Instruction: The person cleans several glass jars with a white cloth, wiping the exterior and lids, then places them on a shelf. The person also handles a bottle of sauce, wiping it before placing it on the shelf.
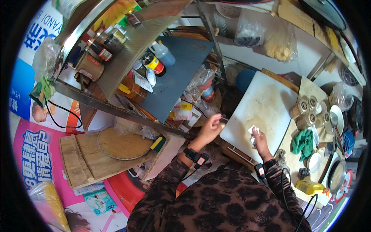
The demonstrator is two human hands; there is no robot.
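Note:
Before me lies a large white cutting board [268,95], stained brown toward its middle. My right hand [261,144] is over its near part, pinching a small crumpled white piece, perhaps tissue or cloth [251,129]. Whether that piece touches the board I cannot tell. Just off the board's left corner is my left hand [209,129], its fingers loosely bent and apart, with nothing visible in them. A drawer-like wooden front with a metal handle [240,155] shows below the board's near edge.
Several lidded jars [307,120], a green cloth [303,143], a white bowl [314,162] and a yellow bottle [310,188] crowd the right counter. To the left, a metal-framed shelf [185,75] holds sauce bottles. A round wooden lid [124,143] lies lower left. A blue basin [246,81] sits behind the board.

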